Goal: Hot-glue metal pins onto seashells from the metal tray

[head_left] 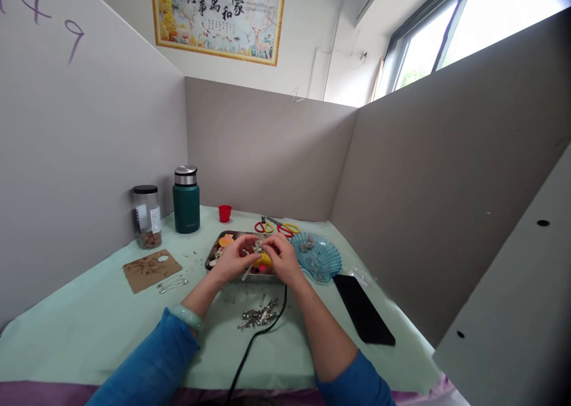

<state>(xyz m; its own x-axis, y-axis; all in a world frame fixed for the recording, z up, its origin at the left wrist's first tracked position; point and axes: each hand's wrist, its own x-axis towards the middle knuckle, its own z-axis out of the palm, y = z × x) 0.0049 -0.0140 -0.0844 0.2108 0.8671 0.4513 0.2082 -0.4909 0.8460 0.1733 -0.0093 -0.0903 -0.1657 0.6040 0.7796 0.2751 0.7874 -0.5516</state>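
My left hand (232,258) and my right hand (282,256) meet above a metal tray (232,279). The fingertips of both are pinched together at a small silvery piece (257,247), too small to name and partly covered by the fingers. Just below the left fingers a short whitish stick (247,272) shows; I cannot tell whether they hold it. Under the hands in the tray is a yellow object (264,260) with a red glow. An orange piece (226,240) lies at the tray's far left. Nearer to me is a pile of small metal clips (259,315).
A black cable (254,337) runs from the tray to the front edge. Right stand a blue shell-shaped dish (323,257) and a black flat slab (363,311). Scissors (285,227) and a red cup (225,214) are behind. Left are a green flask (186,207), a jar (147,216) and cardboard (149,272).
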